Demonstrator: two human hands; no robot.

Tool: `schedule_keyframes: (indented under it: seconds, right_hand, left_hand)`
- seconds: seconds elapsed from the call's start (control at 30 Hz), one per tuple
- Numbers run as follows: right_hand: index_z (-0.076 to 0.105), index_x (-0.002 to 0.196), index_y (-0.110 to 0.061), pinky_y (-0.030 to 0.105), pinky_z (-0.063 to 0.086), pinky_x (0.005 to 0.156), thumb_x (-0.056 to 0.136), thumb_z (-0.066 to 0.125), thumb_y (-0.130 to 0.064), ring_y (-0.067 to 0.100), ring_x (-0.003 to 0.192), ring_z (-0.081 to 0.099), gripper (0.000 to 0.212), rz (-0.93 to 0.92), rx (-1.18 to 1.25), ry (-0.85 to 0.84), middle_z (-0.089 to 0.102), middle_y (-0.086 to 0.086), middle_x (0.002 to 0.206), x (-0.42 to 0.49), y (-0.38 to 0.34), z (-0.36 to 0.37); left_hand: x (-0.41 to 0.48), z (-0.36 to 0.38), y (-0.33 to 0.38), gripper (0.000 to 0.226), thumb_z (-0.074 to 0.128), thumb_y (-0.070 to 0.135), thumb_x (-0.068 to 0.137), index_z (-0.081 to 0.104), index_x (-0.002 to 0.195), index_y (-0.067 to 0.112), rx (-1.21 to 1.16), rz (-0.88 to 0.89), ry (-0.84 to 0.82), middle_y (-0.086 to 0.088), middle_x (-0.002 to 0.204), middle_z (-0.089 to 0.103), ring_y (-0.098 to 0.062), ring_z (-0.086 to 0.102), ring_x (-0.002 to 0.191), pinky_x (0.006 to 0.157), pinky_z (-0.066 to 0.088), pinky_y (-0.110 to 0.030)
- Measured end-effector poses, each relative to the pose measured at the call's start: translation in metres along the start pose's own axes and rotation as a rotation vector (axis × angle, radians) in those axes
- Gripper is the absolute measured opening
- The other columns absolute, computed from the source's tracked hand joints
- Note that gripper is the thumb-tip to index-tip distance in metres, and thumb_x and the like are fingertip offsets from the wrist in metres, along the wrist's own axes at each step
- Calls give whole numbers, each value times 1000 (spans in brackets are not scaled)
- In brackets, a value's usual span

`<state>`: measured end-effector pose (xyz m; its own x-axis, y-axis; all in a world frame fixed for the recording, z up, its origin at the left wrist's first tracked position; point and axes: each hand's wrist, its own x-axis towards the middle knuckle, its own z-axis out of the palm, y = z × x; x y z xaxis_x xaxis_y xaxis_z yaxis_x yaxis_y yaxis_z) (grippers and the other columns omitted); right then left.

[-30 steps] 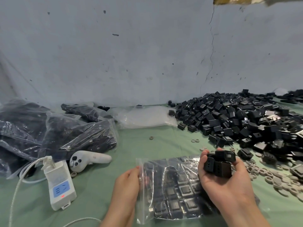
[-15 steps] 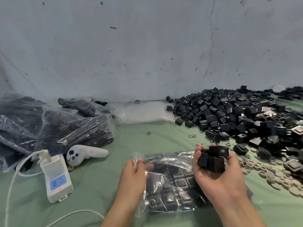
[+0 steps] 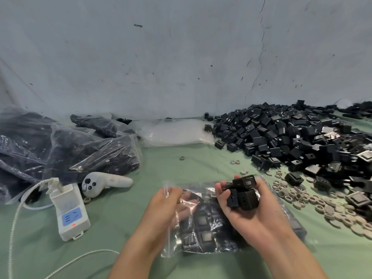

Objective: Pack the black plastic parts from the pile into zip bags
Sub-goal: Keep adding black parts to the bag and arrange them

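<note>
- Green cloth (image 3: 128, 256) covered the work surface, which met a grey-blue, cracked wall (image 3: 181, 57) behind.
- Left hand (image 3: 164, 201): thumb and fingers were curled and pinched the raised edge of one zip bag (image 3: 203, 230); some fingertips (image 3: 188, 202) showed through the film.
- Right hand (image 3: 249, 210): palm up, fingers curled into a cup round at least three black plastic parts (image 3: 242, 195), held just above the bag.
- The parts were boxy, matte housings; two showed small holes in the face turned toward the camera.
- The bag was clear, crinkled film, partly filled with parts, lying flat with its long axis left to right and its held edge at the left.
- One large pile (image 3: 291, 141) of loose parts lay to the right, reaching the wall.
- Many grey rings (image 3: 322, 204) were scattered along the pile's near edge.
- At least four filled bags (image 3: 80, 158) were heaped at the left, with clear empty bags (image 3: 175, 131) near the wall.
- One white controller (image 3: 104, 183) and one white power adapter (image 3: 69, 214) lay just beside them.
</note>
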<state>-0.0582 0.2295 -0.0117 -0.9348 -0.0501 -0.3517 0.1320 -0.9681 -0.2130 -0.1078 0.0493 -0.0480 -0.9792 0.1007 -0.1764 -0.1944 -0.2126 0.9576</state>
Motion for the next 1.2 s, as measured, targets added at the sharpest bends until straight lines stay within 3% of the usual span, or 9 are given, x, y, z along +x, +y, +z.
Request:
schedule_keyframes:
  seconds: [0.23, 0.37, 0.53, 0.73, 0.9, 1.0, 1.07, 1.13, 1.2]
  right_hand:
    - [69, 92, -4, 32, 58, 73, 83, 67, -22, 40, 96, 66, 21, -80, -30, 67, 62, 25, 109, 8, -6, 0]
    - [75, 72, 6, 31, 58, 68, 87, 66, -23, 38, 99, 65, 34, -74, -12, 77, 62, 24, 104, 5, -7, 1]
    - [61, 116, 6, 30, 58, 64, 81, 68, -18, 37, 97, 66, 43, -81, 2, 60, 61, 26, 115, -1, -7, 0]
    - [60, 121, 4, 31, 59, 63, 70, 72, -16, 36, 90, 68, 57, -92, 79, 13, 62, 27, 118, -8, -8, -7]
    - [57, 122, -5, 29, 58, 68, 75, 74, -14, 28, 88, 66, 51, -115, 120, -9, 63, 27, 101, -12, -7, -10]
    - [59, 119, -7, 30, 59, 65, 71, 77, -12, 27, 86, 67, 51, -140, 91, 6, 62, 25, 110, -14, -4, -8]
    - [62, 114, -7, 30, 59, 61, 68, 79, -12, 27, 86, 68, 49, -145, 53, 13, 62, 25, 113, -16, 0, -6]
    - [63, 109, -8, 28, 59, 58, 69, 78, -12, 28, 85, 69, 43, -130, 19, 14, 63, 24, 114, -17, 7, -3]
    - [63, 105, -8, 27, 57, 54, 75, 76, -12, 29, 84, 68, 34, -107, -14, 16, 63, 25, 113, -19, 15, 0]
  left_hand:
    - [0, 1, 3, 22, 46, 12, 104, 49, 118, -5, -202, -110, -99, -30, 101, 71, -39, 72, 97, 71, 61, -36]
    - [1, 1, 3, 22, 46, 11, 103, 49, 117, -6, -264, -128, -108, -33, 104, 69, -40, 71, 99, 73, 61, -37]
    - [0, 6, 8, 14, 47, 6, 100, 55, 100, -6, -305, -99, -91, -30, 100, 71, -34, 73, 92, 70, 62, -36]
    - [0, 10, 10, 9, 49, 3, 97, 52, 89, 0, -368, -102, -76, -32, 99, 71, -31, 74, 84, 65, 62, -32]
    - [-1, 5, 11, 13, 50, 11, 97, 54, 96, -1, -376, -141, -30, -29, 103, 71, -33, 72, 90, 69, 63, -39]
    - [-6, -2, 12, 26, 50, 22, 98, 55, 116, 5, 127, 57, 323, -10, 99, 71, -24, 69, 91, 78, 54, -41]
    - [-19, -2, 20, 22, 49, 26, 98, 49, 120, 21, 395, 344, 539, 7, 95, 62, -1, 60, 78, 68, 45, -24]
    - [-36, 5, 28, 10, 50, 27, 99, 53, 108, 30, 383, 503, 478, 10, 83, 63, 4, 59, 68, 58, 43, -14]
    - [-49, 16, 31, 6, 51, 33, 100, 56, 102, 34, 285, 448, 265, 17, 83, 65, 3, 61, 63, 58, 47, -15]
